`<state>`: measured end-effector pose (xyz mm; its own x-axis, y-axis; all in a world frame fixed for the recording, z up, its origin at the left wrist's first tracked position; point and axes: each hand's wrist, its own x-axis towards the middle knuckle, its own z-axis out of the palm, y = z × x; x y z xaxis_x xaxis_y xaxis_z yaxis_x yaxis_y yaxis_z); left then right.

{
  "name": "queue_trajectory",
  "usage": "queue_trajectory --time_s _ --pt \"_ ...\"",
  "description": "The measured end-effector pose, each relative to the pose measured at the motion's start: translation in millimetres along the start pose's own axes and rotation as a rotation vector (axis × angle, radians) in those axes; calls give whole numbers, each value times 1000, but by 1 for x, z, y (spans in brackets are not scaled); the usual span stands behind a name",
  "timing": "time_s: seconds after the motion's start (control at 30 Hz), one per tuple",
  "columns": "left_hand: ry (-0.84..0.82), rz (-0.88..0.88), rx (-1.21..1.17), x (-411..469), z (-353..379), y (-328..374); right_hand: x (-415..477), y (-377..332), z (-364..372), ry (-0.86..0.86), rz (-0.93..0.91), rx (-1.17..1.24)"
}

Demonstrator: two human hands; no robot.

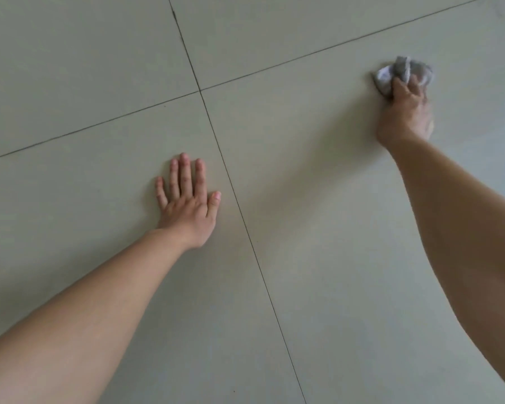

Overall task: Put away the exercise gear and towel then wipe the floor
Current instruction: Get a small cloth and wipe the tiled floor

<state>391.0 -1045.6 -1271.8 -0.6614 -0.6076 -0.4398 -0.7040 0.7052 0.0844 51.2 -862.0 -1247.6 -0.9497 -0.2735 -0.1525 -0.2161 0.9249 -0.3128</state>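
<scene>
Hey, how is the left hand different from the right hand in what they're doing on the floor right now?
The left hand lies flat, palm down, fingers spread and empty; the right hand is curled around a bunched grey cloth. The left hand sits nearer the person, beside a grout line; the right hand reaches farther out. The left hand looks sharp, the right hand slightly blurred. Both are bare and down on the pale tiled floor.

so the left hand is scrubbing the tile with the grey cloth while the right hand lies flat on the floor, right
Not quite: the hands are swapped. In the head view the right hand grips the bunched grey cloth on the tile, while the left hand lies flat on the floor, fingers spread.
</scene>
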Motion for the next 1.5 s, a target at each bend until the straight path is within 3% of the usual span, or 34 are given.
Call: queue_trajectory --time_s 0.1,0.3,0.4,0.5,0.67,0.73,0.77,0.87,1.03,1.1,1.13,1.2,1.3,1.4,1.47,1.5 --pt "4 -5 10 1 2 1 -73 -9 26 71 -127 76" --pt "12 -43 6 2 0 6 -229 3 62 -281 -834 -17" --pt "-1 -66 12 3 -3 8 -233 65 38 -346 -968 -114" --pt "45 -72 52 -1 -7 14 -217 152 -1 -204 -611 -116" --pt "98 -76 107 -21 -12 71 -228 259 -57 -43 324 14" --pt "63 40 129 -29 -9 106 -247 253 -51 4 515 96" --pt "38 103 134 -33 -7 125 -263 241 -44 12 507 88" --pt "-24 256 127 -42 -5 177 -330 189 -10 -63 120 49" --pt "-117 337 157 -49 4 225 -425 162 25 -471 -767 -34" --pt "-127 330 202 -51 12 229 -413 190 20 -491 -963 -57" --pt "-119 328 229 -51 15 228 -398 209 13 -437 -954 -80" --pt "-113 334 271 -50 19 226 -363 251 -8 -300 -723 -123" --pt "-122 334 302 -49 21 223 -319 308 -51 -130 -155 -104" --pt "-119 338 301 -50 23 222 -291 311 -66 -26 322 9" --pt "-107 346 302 -49 22 222 -280 281 -53 31 512 71" --pt "-102 347 304 -50 22 221 -279 260 -40 45 508 78"
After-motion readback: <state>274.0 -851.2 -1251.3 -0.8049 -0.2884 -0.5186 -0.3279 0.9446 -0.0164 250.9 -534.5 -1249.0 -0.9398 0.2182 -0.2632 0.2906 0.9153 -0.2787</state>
